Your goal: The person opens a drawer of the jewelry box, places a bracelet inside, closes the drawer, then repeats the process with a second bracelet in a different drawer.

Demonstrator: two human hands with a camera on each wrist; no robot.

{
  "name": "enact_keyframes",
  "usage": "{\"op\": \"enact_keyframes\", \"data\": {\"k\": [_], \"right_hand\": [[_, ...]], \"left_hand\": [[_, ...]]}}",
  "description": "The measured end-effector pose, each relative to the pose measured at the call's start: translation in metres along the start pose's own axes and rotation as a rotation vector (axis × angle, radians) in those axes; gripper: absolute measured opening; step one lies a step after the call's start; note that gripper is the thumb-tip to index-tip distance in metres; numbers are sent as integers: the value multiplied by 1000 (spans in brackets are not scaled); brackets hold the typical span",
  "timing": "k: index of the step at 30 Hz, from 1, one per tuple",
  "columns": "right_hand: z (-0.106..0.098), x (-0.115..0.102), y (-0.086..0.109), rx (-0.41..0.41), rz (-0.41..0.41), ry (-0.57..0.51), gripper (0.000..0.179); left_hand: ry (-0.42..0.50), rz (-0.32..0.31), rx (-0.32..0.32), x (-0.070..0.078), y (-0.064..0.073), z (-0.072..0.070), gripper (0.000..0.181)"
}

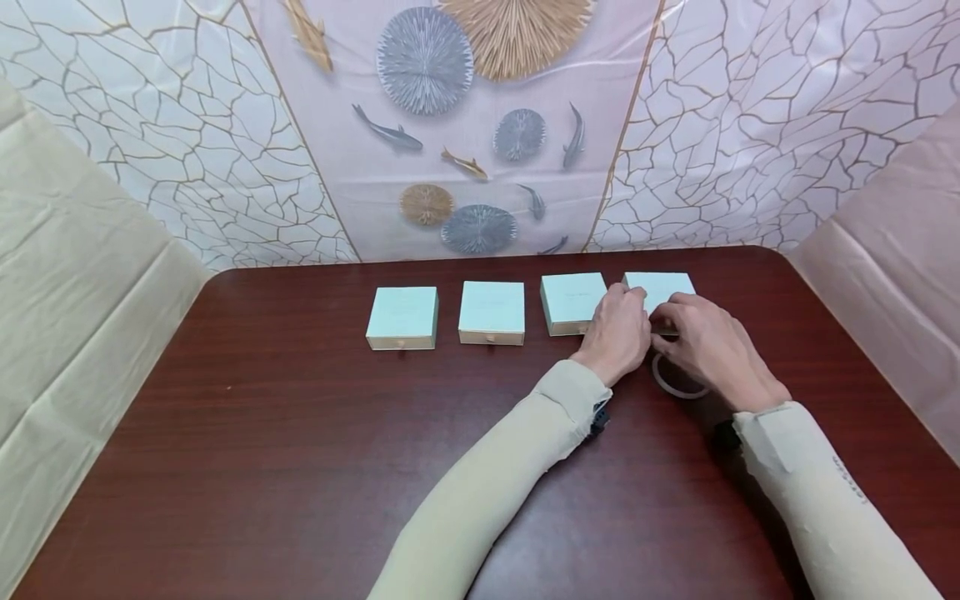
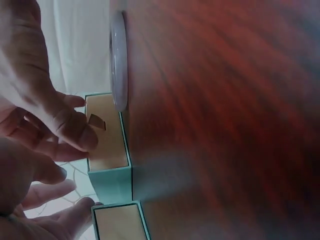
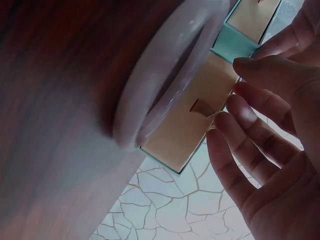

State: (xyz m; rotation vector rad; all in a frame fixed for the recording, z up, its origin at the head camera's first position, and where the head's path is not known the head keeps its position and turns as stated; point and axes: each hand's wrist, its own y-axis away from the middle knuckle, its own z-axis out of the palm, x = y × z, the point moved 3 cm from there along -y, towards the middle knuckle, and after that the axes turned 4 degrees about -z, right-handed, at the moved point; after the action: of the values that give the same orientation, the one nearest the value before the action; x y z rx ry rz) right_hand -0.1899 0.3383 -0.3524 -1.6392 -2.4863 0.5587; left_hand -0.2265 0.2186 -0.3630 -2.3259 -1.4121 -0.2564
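Note:
A row of pale mint-green drawer boxes stands on the dark table. Over the inner side of the rightmost box (image 1: 658,285) reaches my left hand (image 1: 617,333), its fingers near the gap to the neighbouring box (image 1: 572,298). My right hand (image 1: 708,342) hovers at the front of that rightmost box, thumb and fingers apart. In the right wrist view its fingertips (image 3: 225,117) are close to the small ribbon tab (image 3: 202,107) on the beige drawer front (image 3: 175,135). A pale, glossy bangle (image 3: 150,85) lies on the table just before this box.
Farther left in the row are two more mint boxes, one at the far left (image 1: 402,312) and one beside it (image 1: 492,308). The brown table (image 1: 337,467) meets a patterned cloth backdrop (image 1: 480,167) behind and plain cloth (image 1: 82,275) at the left.

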Motion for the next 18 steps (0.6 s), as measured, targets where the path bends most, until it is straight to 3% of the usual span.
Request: {"op": "enact_keyframes", "data": {"k": [7, 18], "right_hand": [[-2, 5, 0, -75, 41, -18, 11], [-4, 17, 3, -148, 97, -21, 7]], "left_hand": [[-10, 18, -47, -2, -3, -1, 19], [-50, -55, -96, -1, -7, -6, 10]]}}
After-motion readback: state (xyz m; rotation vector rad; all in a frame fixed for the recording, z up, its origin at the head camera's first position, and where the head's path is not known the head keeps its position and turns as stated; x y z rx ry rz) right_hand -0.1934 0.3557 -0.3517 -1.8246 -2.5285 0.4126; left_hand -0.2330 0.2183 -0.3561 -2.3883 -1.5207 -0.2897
